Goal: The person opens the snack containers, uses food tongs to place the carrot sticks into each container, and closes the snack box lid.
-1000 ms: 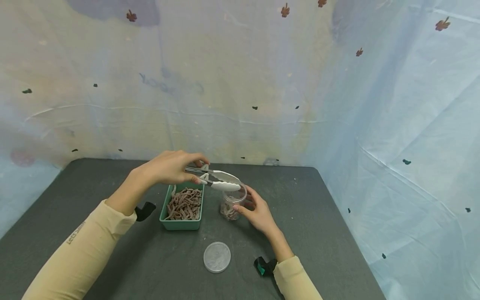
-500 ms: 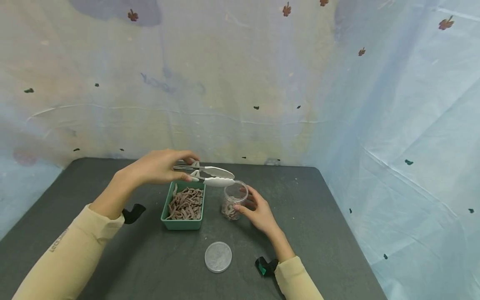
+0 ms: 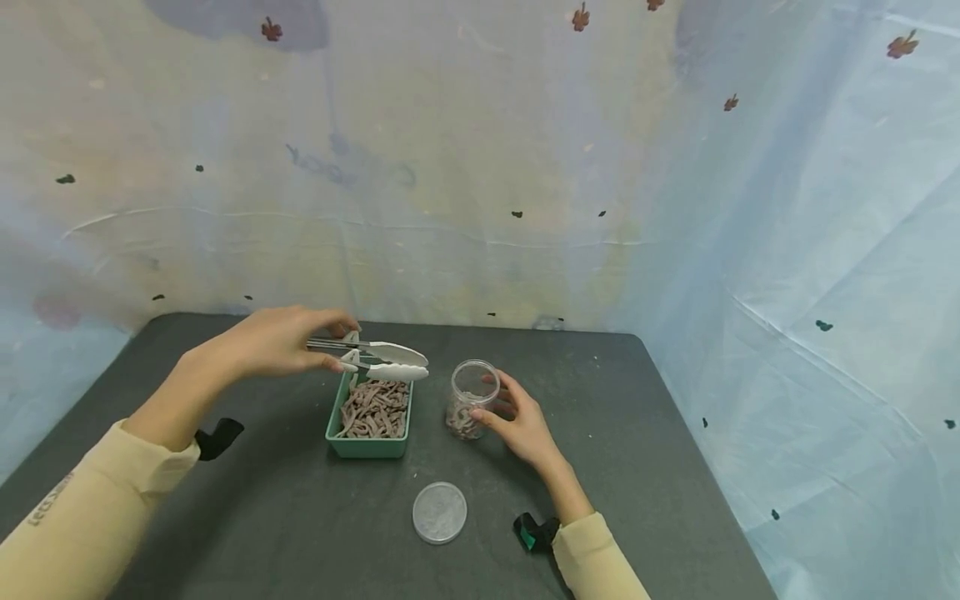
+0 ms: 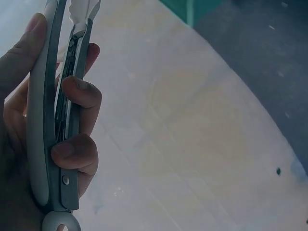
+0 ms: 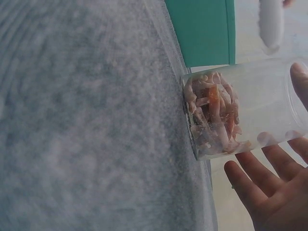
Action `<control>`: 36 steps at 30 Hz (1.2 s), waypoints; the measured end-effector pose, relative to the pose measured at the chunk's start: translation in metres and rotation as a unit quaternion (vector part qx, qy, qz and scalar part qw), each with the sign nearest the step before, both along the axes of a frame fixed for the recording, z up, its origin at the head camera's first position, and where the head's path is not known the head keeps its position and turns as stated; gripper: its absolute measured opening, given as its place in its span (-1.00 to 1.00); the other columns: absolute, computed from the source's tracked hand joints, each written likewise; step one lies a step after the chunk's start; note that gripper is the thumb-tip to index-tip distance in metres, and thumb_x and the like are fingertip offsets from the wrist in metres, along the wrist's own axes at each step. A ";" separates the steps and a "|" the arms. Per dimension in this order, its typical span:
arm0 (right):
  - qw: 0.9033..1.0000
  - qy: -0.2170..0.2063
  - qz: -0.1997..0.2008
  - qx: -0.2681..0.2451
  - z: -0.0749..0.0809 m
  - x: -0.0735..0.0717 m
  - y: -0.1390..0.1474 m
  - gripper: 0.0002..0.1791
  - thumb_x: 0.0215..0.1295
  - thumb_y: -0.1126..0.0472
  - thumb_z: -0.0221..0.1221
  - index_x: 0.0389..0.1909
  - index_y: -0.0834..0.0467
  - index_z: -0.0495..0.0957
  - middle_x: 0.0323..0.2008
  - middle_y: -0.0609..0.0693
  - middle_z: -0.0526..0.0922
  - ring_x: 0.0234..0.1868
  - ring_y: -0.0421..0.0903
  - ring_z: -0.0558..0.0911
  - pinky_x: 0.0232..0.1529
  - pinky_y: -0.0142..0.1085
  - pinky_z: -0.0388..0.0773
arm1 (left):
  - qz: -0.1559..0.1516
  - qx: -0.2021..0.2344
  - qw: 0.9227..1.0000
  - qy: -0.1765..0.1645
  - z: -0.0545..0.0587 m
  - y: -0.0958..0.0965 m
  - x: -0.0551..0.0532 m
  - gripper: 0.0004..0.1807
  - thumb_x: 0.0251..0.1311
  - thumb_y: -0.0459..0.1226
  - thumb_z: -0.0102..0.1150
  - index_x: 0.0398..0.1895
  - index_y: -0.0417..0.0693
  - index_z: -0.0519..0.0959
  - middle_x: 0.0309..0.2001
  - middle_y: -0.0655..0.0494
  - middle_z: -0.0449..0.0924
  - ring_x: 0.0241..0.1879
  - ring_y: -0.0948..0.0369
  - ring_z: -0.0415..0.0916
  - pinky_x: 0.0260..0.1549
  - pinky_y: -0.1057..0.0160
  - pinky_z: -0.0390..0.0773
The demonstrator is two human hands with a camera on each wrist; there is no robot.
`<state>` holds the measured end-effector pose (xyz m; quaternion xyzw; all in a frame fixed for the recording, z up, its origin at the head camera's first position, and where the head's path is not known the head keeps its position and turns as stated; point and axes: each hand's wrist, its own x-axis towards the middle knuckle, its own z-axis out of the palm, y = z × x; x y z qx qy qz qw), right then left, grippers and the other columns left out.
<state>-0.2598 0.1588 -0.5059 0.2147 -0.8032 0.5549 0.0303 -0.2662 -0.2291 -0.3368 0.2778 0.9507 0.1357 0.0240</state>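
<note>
We see left hand [image 3: 277, 340] gripping tongs [image 3: 396, 372], ends apart | right hand [image 3: 520, 421] around upright jar [image 3: 461, 410], seemingly steadying it | green tub [image 3: 367, 448] at jar's nine o'clock, we guess for short reach | lid [image 3: 439, 512] toward six

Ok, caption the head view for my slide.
Left hand holds tongs near a green tub of brown strips; right hand grips a clear, part-filled jar.

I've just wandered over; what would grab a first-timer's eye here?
Probably the white-tipped tongs, held in the left hand near the far end of a green tub heaped with brownish strips. Just right of it, the right hand holds an open clear jar partly filled with similar pieces. Nearer the viewer lies a round, pale disc, apparently a lid.
</note>
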 end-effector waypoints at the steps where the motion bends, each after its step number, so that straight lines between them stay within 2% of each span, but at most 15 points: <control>1: 1.000 -0.001 0.001 0.001 0.000 0.000 0.000 -0.19 0.35 0.17 0.42 0.56 0.09 0.28 0.40 0.08 0.49 0.36 0.21 0.53 0.24 0.02 0.56 | -0.001 -0.004 1.000 -0.001 -0.001 -0.002 0.001 -0.41 0.29 0.08 0.41 0.35 0.21 0.53 0.15 0.16 0.68 0.02 0.05 0.68 -0.11 -0.19 0.60; 5: 1.000 -0.002 0.004 -0.001 0.000 0.000 0.000 -0.19 0.36 0.18 0.41 0.56 0.09 0.28 0.41 0.12 0.47 0.36 0.21 0.53 0.25 0.04 0.55 | -0.007 -0.019 1.000 -0.013 -0.003 -0.012 0.003 -0.39 0.27 0.06 0.43 0.35 0.18 0.53 0.15 0.14 0.69 -0.03 0.07 0.70 -0.18 -0.11 0.63; 13: 1.000 0.002 0.004 -0.003 -0.003 -0.001 0.001 -0.20 0.36 0.21 0.41 0.56 0.01 0.29 0.40 0.11 0.48 0.35 0.22 0.54 0.24 0.10 0.55 | -0.008 -0.056 0.998 -0.029 -0.014 -0.027 0.007 -0.31 0.22 0.17 0.41 0.36 0.14 0.53 0.18 0.07 0.68 -0.13 0.15 0.70 -0.34 0.07 0.61; 22: 1.000 0.004 0.006 -0.001 -0.001 0.000 0.001 -0.19 0.36 0.19 0.41 0.57 0.05 0.28 0.41 0.09 0.48 0.35 0.19 0.55 0.22 0.00 0.58 | -0.008 -0.072 0.996 -0.060 -0.012 -0.031 0.007 -0.12 0.10 0.28 0.40 0.43 0.06 0.48 0.23 -0.04 0.64 -0.27 0.26 0.65 -0.44 0.16 0.51; 24: 1.000 0.002 0.006 -0.003 -0.001 0.000 0.002 -0.19 0.36 0.19 0.41 0.57 0.06 0.28 0.40 0.09 0.48 0.35 0.20 0.54 0.22 0.00 0.58 | -0.010 -0.075 0.995 -0.068 -0.011 -0.030 0.005 -0.09 0.08 0.28 0.42 0.44 0.06 0.47 0.25 -0.05 0.63 -0.24 0.24 0.66 -0.42 0.14 0.53; 28: 1.000 -0.002 0.009 -0.011 -0.003 -0.002 0.002 -0.20 0.36 0.24 0.40 0.56 0.11 0.28 0.40 0.13 0.48 0.35 0.24 0.53 0.23 0.08 0.56 | -0.011 -0.086 0.993 -0.082 -0.010 -0.023 0.003 -0.06 0.07 0.25 0.46 0.47 0.05 0.45 0.27 -0.03 0.62 -0.04 0.08 0.69 -0.30 0.04 0.61; 31: 1.000 -0.006 0.012 -0.015 -0.003 -0.003 0.002 -0.20 0.36 0.27 0.40 0.56 0.11 0.28 0.41 0.16 0.47 0.35 0.27 0.52 0.23 0.14 0.54 | -0.011 -0.095 0.991 -0.098 -0.008 -0.018 0.000 -0.04 0.06 0.23 0.48 0.49 0.03 0.43 0.27 -0.03 0.61 -0.02 0.03 0.68 -0.25 -0.06 0.63; 36: 1.000 -0.006 0.011 -0.013 -0.002 -0.002 0.002 -0.21 0.36 0.25 0.40 0.56 0.03 0.29 0.41 0.12 0.47 0.35 0.26 0.53 0.24 0.07 0.56 | -0.014 -0.103 0.988 -0.117 -0.008 -0.012 -0.005 -0.03 0.09 0.20 0.48 0.51 -0.02 0.41 0.27 -0.09 0.60 -0.01 -0.01 0.68 -0.19 -0.13 0.63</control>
